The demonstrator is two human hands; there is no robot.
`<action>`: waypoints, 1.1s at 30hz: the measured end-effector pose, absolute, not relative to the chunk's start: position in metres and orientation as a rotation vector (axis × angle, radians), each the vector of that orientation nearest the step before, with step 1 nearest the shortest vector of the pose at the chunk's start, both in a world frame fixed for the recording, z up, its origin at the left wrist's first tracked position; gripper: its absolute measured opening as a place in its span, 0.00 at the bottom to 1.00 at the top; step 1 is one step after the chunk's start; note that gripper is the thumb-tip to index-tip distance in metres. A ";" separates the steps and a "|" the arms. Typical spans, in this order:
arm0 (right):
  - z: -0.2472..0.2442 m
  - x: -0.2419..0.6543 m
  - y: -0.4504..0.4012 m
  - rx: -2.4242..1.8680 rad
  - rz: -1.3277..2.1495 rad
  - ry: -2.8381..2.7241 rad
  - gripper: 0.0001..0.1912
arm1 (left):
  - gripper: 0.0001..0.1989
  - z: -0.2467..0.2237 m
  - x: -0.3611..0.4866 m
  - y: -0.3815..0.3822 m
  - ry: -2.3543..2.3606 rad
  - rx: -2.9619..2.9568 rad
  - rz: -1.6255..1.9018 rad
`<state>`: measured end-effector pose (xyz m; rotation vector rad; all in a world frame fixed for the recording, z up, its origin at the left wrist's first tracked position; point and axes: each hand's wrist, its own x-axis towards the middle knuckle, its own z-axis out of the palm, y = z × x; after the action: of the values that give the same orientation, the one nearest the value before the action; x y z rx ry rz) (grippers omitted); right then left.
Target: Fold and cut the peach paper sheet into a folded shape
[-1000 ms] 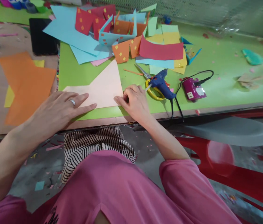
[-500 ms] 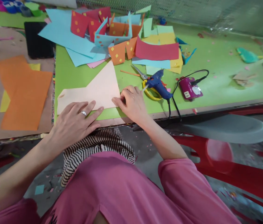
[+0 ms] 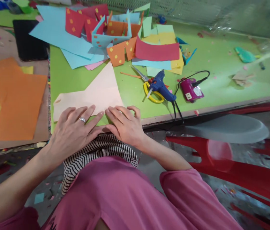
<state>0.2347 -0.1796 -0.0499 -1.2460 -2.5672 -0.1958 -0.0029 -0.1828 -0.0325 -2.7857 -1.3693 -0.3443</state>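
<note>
A pale pink sheet of folded paper (image 3: pixel 101 88) lies flat on the green table top (image 3: pixel 68 75) in front of me. My left hand (image 3: pixel 76 127), with a ring on one finger, rests on its lower edge with fingers stretched out. Beside it, my right hand (image 3: pixel 126 124) lies with its fingertips on the paper's lower right part, fingers extended and close to the left hand's. To the right are scissors (image 3: pixel 154 95) with yellow handles, partly under a blue glue gun (image 3: pixel 161 86).
A magenta power socket (image 3: pixel 192 90) takes the glue gun's cord. Cut blue paper (image 3: pixel 60 35), a red strip (image 3: pixel 157 51) and dotted orange pieces (image 3: pixel 116 54) fill the back. Orange paper (image 3: pixel 17 102) and a black tablet-like slab (image 3: pixel 31 40) lie left. Red chairs (image 3: pixel 221 171) stand right.
My right hand has moved left from the paper's right corner, opening from a pinch to lie beside my left hand. My left hand stays on the paper. The view has shifted slightly.
</note>
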 end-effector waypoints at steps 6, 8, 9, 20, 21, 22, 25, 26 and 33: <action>-0.049 0.241 -0.178 -1.210 -0.218 -2.494 0.21 | 0.27 -0.027 -0.035 -0.193 -1.539 -2.695 -0.391; -0.049 0.241 -0.177 -1.233 -0.163 -2.504 0.20 | 0.28 -0.025 -0.048 -0.198 -1.618 -2.649 -0.397; -0.049 0.241 -0.176 -1.245 -0.137 -2.506 0.20 | 0.30 -0.025 -0.053 -0.201 -1.656 -2.639 -0.391; -0.053 0.243 -0.168 -1.186 -0.094 -2.462 0.18 | 0.35 -0.034 -0.073 -0.226 -1.881 -2.341 -0.420; -0.053 0.242 -0.167 -1.177 -0.096 -2.463 0.18 | 0.37 -0.035 -0.064 -0.225 -1.832 -2.364 -0.448; -0.053 0.241 -0.167 -1.166 -0.103 -2.461 0.18 | 0.38 -0.037 -0.053 -0.223 -1.745 -2.433 -0.469; -0.051 0.241 -0.167 -1.150 -0.138 -2.459 0.18 | 0.36 -0.042 -0.019 -0.213 -1.532 -2.638 -0.487; -0.051 0.242 -0.168 -1.162 -0.143 -2.461 0.18 | 0.36 -0.043 -0.010 -0.210 -1.484 -2.667 -0.508; -0.050 0.266 -0.182 -1.363 -0.222 -2.382 0.18 | 0.39 -0.045 -0.006 -0.203 -1.427 -2.718 -0.529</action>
<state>0.2658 -0.1824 -0.0502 -1.3627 -2.3817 -0.2221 -0.0058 -0.2026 -0.0454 -2.7185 -1.4275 -0.5286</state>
